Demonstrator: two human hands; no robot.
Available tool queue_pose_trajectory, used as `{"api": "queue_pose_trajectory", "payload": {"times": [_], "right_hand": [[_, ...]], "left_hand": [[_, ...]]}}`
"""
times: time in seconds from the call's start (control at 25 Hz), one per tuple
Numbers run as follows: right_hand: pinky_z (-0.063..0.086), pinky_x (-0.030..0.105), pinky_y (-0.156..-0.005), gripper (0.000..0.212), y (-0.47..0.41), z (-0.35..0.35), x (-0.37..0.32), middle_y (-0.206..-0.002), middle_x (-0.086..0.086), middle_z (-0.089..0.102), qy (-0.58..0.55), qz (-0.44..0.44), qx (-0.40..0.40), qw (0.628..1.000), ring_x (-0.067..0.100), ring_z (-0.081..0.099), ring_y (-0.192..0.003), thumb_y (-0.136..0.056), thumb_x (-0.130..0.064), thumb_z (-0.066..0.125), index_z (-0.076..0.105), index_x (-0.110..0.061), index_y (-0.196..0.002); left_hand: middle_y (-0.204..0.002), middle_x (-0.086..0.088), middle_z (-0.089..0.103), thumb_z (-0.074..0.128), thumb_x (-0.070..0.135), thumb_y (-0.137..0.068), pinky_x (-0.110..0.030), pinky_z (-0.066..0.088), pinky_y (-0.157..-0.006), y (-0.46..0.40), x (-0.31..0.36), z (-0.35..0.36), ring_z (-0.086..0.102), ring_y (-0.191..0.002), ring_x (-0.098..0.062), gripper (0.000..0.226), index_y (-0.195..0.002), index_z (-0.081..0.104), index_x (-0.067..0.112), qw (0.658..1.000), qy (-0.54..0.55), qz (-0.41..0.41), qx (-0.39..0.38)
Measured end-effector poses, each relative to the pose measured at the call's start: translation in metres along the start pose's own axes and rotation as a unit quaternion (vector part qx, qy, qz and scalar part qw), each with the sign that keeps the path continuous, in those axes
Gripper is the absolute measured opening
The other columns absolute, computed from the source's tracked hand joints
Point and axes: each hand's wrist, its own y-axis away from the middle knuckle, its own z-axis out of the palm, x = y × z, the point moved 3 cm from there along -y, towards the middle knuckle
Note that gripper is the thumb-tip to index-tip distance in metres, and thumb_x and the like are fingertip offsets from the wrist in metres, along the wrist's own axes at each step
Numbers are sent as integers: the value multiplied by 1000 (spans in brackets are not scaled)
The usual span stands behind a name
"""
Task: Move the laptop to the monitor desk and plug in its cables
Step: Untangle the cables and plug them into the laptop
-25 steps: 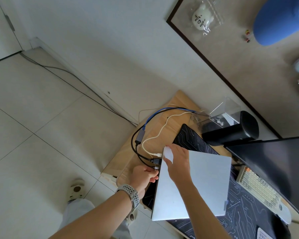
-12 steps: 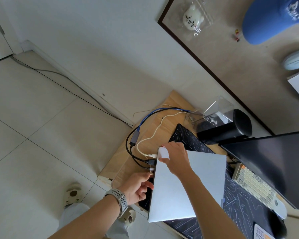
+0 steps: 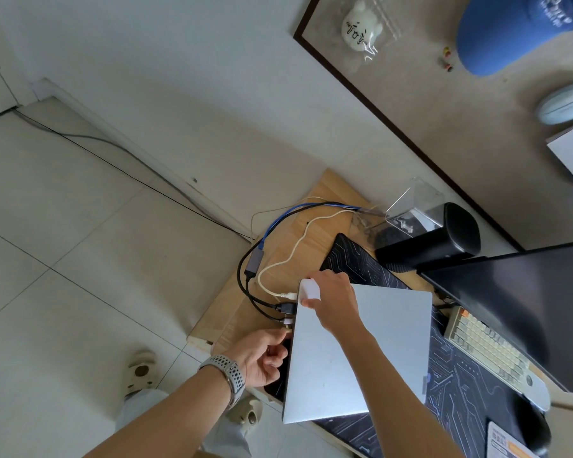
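Observation:
The closed silver laptop lies on a dark patterned desk mat at the left end of the wooden monitor desk. My right hand grips its far left corner, thumb on the lid. Into its left edge run a white cable, a black plug and a small plug below them. My left hand, with a watch on the wrist, sits beside that edge with fingers loosely curled. Its thumb tip reaches just under the lowest plug, and it holds nothing that I can see.
A black monitor stands at the right with a light keyboard under it. A black cylindrical speaker and a clear plastic box sit behind the mat. A grey adapter with blue and black leads hangs off the desk's left edge.
My left hand has drawn back from the plugs along the laptop's left edge toward me. My right hand has kept its grip on the corner. The view has shifted slightly.

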Motion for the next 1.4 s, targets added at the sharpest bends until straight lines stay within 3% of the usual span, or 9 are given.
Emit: {"api": "queue_pose_trajectory", "payload": {"times": [0.24,0.52,0.64,0.8,0.96,1.08,1.2,1.4], "right_hand": [[42,31,-86,41,0,2,0,-116,-3,57,-9,6,-2,1000,19,43,-107,-83,-26,70,53,-24,-120],[42,32,-84,41,-1,0,-2,-117,-2,57,-5,0,-11,1000,19,43,-106,-83,-27,69,52,-23,-121],[43,33,-85,43,-2,-6,-2,-117,-1,57,-15,3,-29,999,20,42,-108,-83,-28,69,52,-23,-122],[42,35,-92,52,-5,-17,-4,-126,2,53,-73,14,-70,995,23,42,-118,-80,-30,72,50,-22,-127],[36,23,-88,51,6,-56,-15,-124,6,54,-231,29,12,973,22,51,-115,-82,-23,70,49,-13,-128],[36,24,-92,54,32,-86,-18,-124,-4,52,-361,31,63,930,12,49,-114,-81,-22,71,45,-23,-129],[39,26,-95,53,70,-115,-9,-127,-14,51,-445,45,137,884,6,47,-117,-84,-24,68,43,-30,-130],[43,29,-96,47,137,-149,35,-129,-16,49,-474,64,261,839,8,48,-120,-89,-25,61,41,-33,-131]], "left_hand": [[-54,0,42,51,18,-95,-19,22,-44,1,5,-3,27,-42,-8,10,-91,58,13,999,-32,-15,13],[-60,0,52,55,25,-94,-17,24,-43,7,16,0,30,-43,-7,14,-99,64,16,991,-125,-17,40],[-60,-2,57,54,31,-95,-17,30,-43,20,26,7,38,-46,-8,25,-96,65,9,963,-248,3,108],[-63,-1,59,53,33,-94,-20,44,-49,54,48,13,50,-52,-10,29,-84,64,8,901,-420,32,102],[-95,-4,62,59,31,-91,-27,56,-70,103,77,26,58,-86,-12,25,-101,63,9,897,-419,130,60],[-123,2,55,52,38,-94,-33,51,-92,136,104,51,53,-115,-14,29,-118,56,22,855,-438,272,65],[-126,11,51,46,40,-96,-30,36,-98,156,121,83,46,-117,-7,26,-119,53,30,801,-463,374,69],[-129,7,52,49,42,-94,-32,35,-96,150,109,118,46,-121,-10,24,-115,54,31,752,-502,418,88]]}}
